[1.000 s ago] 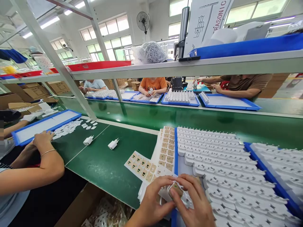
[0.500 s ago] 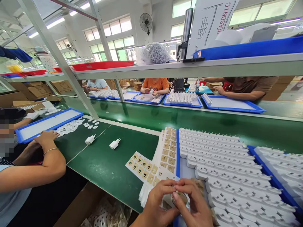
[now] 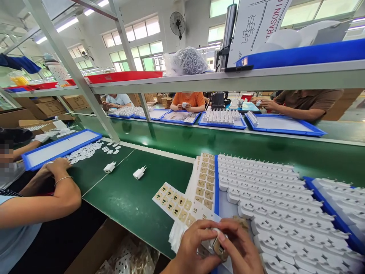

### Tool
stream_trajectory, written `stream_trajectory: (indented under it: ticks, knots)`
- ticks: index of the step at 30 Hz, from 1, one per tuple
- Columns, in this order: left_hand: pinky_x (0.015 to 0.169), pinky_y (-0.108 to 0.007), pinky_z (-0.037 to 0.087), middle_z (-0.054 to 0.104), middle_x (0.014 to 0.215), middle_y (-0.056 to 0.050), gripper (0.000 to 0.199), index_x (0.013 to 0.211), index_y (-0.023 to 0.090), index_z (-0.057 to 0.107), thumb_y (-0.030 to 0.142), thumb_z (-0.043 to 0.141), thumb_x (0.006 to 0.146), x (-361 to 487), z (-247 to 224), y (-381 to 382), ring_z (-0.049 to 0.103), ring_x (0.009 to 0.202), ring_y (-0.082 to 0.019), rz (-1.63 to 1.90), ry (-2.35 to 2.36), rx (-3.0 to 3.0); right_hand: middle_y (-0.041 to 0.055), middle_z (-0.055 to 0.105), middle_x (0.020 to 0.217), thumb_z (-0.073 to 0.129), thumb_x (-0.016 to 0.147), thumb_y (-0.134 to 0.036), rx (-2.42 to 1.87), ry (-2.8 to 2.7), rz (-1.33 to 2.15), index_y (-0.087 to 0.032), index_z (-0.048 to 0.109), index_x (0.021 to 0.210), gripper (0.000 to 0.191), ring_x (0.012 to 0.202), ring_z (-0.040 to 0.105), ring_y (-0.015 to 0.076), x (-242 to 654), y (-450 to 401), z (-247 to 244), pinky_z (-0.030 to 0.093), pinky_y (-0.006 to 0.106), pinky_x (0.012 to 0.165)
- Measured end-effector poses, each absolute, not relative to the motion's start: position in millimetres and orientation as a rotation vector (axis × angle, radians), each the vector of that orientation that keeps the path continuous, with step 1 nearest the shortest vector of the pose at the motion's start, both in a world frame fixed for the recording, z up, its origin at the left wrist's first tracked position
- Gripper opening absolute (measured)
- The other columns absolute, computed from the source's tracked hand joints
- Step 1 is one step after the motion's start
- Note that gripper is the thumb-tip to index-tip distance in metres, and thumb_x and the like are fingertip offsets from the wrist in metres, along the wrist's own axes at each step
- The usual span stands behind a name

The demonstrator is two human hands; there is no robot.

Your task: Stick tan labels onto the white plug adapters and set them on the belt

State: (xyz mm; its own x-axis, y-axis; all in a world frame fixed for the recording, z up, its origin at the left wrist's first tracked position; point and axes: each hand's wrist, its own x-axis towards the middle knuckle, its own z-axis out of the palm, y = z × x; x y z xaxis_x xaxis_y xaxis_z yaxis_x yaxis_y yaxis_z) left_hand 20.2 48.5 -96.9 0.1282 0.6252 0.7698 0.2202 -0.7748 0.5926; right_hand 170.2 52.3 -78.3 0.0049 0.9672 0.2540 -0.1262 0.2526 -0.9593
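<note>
Low in the head view, my left hand (image 3: 194, 247) and my right hand (image 3: 241, 245) meet around a small white charger (image 3: 219, 247) with a tan, slotted face. Fingers of both hands are closed on it, and the right thumb presses its upper edge. Just beyond them lies a sheet of tan stickers (image 3: 173, 201), on top of a stack of white sheets. A longer sticker sheet (image 3: 205, 179) is beside it. To the right of my hands, a blue-edged tray (image 3: 216, 186) bears close rows of white charger housings (image 3: 270, 201).
Two white plug chargers (image 3: 139, 173) lie apart on the green table (image 3: 122, 201). At left, a co-worker's arm (image 3: 61, 186) rests near a pile of white pieces (image 3: 85, 152) and a blue tray (image 3: 61, 149). A shelf (image 3: 182, 86) spans above. Another tray (image 3: 333, 209) stands far right.
The charger in my hands has turned, so its tan face now shows toward the lower right. My right thumb has shifted upward along it. The view has moved slightly.
</note>
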Motion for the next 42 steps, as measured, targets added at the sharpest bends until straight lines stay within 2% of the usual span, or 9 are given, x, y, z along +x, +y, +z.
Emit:
stream_trajectory:
  ticks: [5,11,14,19,22,26,29,37,42]
  knots:
    - [0.09,-0.032,0.058,0.069,0.117,-0.012,0.049,0.128,0.026,0.053,0.029,0.074,0.084,20.1,-98.0,49.1,0.07,0.106,-0.023,1.672,0.799,1.996,0.0064,0.075,0.093,0.073,0.086,-0.038,-0.859,-1.153,1.196,-0.027,0.076,0.101,0.019,0.083,0.073,0.0219,171.4,52.6,-90.1,0.061,0.026,0.072]
    - [0.092,-0.031,0.057,0.068,0.115,-0.01,0.044,0.125,0.025,0.056,0.033,0.073,0.085,18.2,-98.0,48.1,0.069,0.105,-0.021,1.709,0.875,1.857,0.0106,0.076,0.106,0.066,0.091,-0.039,-0.816,-1.183,1.24,-0.026,0.077,0.105,0.022,0.101,0.073,0.0282,175.3,54.8,-99.9,0.062,0.035,0.086]
    - [0.09,-0.032,0.058,0.067,0.114,-0.009,0.046,0.127,0.025,0.057,0.039,0.072,0.086,15.9,-98.7,47.4,0.068,0.105,-0.023,1.725,0.972,1.768,0.0099,0.074,0.115,0.061,0.094,-0.04,-0.796,-1.243,1.232,-0.028,0.076,0.108,0.024,0.111,0.07,0.028,172.9,53.0,-101.1,0.059,0.036,0.094]
    - [0.095,-0.033,0.056,0.067,0.114,-0.007,0.046,0.127,0.025,0.056,0.028,0.071,0.084,11.1,-98.4,47.9,0.066,0.107,-0.021,1.717,1.11,1.872,0.0111,0.068,0.126,0.065,0.091,-0.045,-0.861,-1.341,1.065,-0.026,0.067,0.122,0.036,0.12,0.064,0.0279,156.6,44.3,-101.7,0.054,0.037,0.101]
    - [0.093,-0.033,0.056,0.066,0.115,-0.008,0.046,0.127,0.024,0.055,0.026,0.07,0.083,10.2,-97.5,48.5,0.066,0.106,-0.021,1.689,1.125,1.915,0.01,0.066,0.126,0.063,0.092,-0.045,-0.89,-1.33,1.0,-0.027,0.063,0.124,0.037,0.118,0.065,0.0258,147.5,41.1,-105.0,0.054,0.033,0.101]
    - [0.093,-0.033,0.057,0.067,0.114,-0.008,0.047,0.126,0.024,0.054,0.022,0.069,0.082,10.6,-95.8,48.3,0.066,0.106,-0.021,1.682,1.106,1.962,0.0096,0.066,0.123,0.061,0.093,-0.043,-0.882,-1.313,0.973,-0.028,0.064,0.122,0.033,0.116,0.066,0.0251,145.9,44.0,-113.6,0.054,0.032,0.101]
    - [0.093,-0.034,0.057,0.067,0.113,-0.009,0.045,0.125,0.024,0.055,0.022,0.07,0.082,11.1,-94.4,47.8,0.067,0.106,-0.022,1.679,1.085,1.982,0.0109,0.069,0.119,0.064,0.091,-0.041,-0.823,-1.341,0.943,-0.027,0.068,0.116,0.029,0.111,0.069,0.0265,149.8,47.2,-115.8,0.058,0.033,0.095]
    - [0.091,-0.031,0.058,0.068,0.11,-0.008,0.042,0.121,0.024,0.056,0.022,0.072,0.082,14.0,-91.8,49.3,0.069,0.102,-0.02,1.714,0.993,1.989,0.0119,0.073,0.11,0.074,0.084,-0.04,-0.867,-1.327,1.05,-0.026,0.078,0.1,0.022,0.105,0.071,0.0291,168.2,46.9,-91.0,0.061,0.034,0.087]
    - [0.092,-0.031,0.058,0.069,0.111,-0.008,0.046,0.122,0.025,0.056,0.022,0.075,0.08,15.1,-88.4,49.9,0.069,0.103,-0.02,1.699,0.982,2.014,0.012,0.073,0.113,0.068,0.089,-0.043,-0.833,-1.33,1.102,-0.027,0.079,0.1,0.023,0.107,0.071,0.0285,177.4,52.0,-97.3,0.059,0.036,0.09]
